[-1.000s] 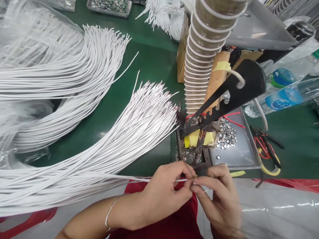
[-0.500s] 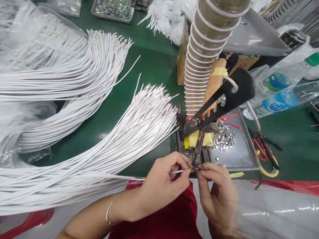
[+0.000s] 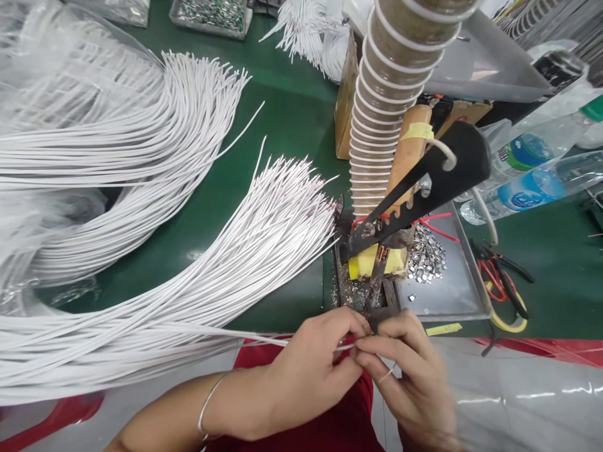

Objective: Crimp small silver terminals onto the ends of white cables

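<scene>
My left hand (image 3: 306, 370) pinches the end of a thin white wire (image 3: 264, 341) at the near table edge, thumb and fingers closed on it. My right hand (image 3: 409, 376) meets it fingertip to fingertip, closed on the wire's tip; whatever small part sits there is hidden by the fingers. Both hands sit just in front of a soldering iron (image 3: 391, 207) resting tip-down in its black stand (image 3: 419, 188). A large fanned bundle of white wires (image 3: 198, 276) runs from the left to the stand.
A second white wire bundle (image 3: 122, 144) lies at the far left. A metal tray (image 3: 452, 289) holds small shiny metal pieces (image 3: 426, 254). A ribbed hose (image 3: 386, 100), water bottles (image 3: 532, 188), pliers (image 3: 504, 282) and a cardboard box (image 3: 346, 94) stand on the green table.
Both hands rose to the iron's tip half a second ago and have now dropped back toward me with the wire still pinched between them.
</scene>
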A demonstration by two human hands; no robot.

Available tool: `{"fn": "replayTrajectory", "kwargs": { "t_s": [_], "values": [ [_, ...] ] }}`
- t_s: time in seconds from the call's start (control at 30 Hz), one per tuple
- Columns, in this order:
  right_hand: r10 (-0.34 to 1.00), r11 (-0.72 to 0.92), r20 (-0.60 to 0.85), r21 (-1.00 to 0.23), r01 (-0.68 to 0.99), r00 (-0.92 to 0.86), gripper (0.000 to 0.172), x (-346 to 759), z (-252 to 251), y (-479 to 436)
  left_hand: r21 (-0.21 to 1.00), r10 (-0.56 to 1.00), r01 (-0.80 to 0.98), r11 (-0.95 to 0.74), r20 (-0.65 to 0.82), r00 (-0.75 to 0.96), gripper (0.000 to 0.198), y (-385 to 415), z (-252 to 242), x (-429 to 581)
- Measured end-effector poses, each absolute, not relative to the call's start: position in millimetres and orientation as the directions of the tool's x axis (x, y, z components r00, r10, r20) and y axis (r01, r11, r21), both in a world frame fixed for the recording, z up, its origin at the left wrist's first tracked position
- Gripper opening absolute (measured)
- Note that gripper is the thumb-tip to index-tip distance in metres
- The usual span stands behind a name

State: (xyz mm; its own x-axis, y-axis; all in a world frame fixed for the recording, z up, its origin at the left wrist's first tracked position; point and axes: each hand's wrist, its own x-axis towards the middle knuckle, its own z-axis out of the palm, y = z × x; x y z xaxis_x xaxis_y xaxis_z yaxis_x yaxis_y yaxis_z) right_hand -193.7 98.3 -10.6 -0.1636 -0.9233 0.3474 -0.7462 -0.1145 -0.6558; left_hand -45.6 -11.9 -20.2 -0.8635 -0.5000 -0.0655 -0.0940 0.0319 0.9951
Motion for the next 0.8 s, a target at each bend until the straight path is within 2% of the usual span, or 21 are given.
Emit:
{"fn": "replayTrajectory", "kwargs": {
  "t_s": [0.13, 0.33, 0.47, 0.57, 0.7, 0.8],
  "values": [
    [-0.961, -0.105, 0.256, -0.689, -0.717, -0.105, 0.014, -193, -11, 97, 0.971, -0.402, -0.143, 0.189, -0.056, -0.914, 0.020, -10, -24, -46],
    [-0.948, -0.064, 0.278, -0.648, -0.759, -0.157, 0.017, -191, -14, 100, 0.980, -0.409, -0.145, 0.139, -0.077, -0.909, 0.017, -15, -18, -39],
    [-0.931, -0.031, 0.311, -0.590, -0.806, -0.192, 0.015, -196, -11, 103, 0.978, -0.445, -0.130, 0.161, -0.045, -0.894, 0.024, -18, -18, -32],
    [-0.934, -0.042, 0.291, -0.668, -0.743, -0.209, 0.015, -199, -11, 104, 0.980, -0.443, -0.121, 0.158, -0.039, -0.896, 0.022, -20, -20, -31],
    [-0.952, -0.108, 0.240, -0.842, -0.529, -0.188, 0.018, -201, -15, 104, 0.993, -0.346, -0.077, 0.093, -0.040, -0.937, 0.020, -25, -20, -33],
    [-0.965, -0.143, 0.227, -0.876, -0.460, -0.131, 0.022, -204, -15, 105, 0.995, -0.300, -0.090, 0.051, -0.071, -0.951, 0.021, -28, -18, -34]
  ]
}}
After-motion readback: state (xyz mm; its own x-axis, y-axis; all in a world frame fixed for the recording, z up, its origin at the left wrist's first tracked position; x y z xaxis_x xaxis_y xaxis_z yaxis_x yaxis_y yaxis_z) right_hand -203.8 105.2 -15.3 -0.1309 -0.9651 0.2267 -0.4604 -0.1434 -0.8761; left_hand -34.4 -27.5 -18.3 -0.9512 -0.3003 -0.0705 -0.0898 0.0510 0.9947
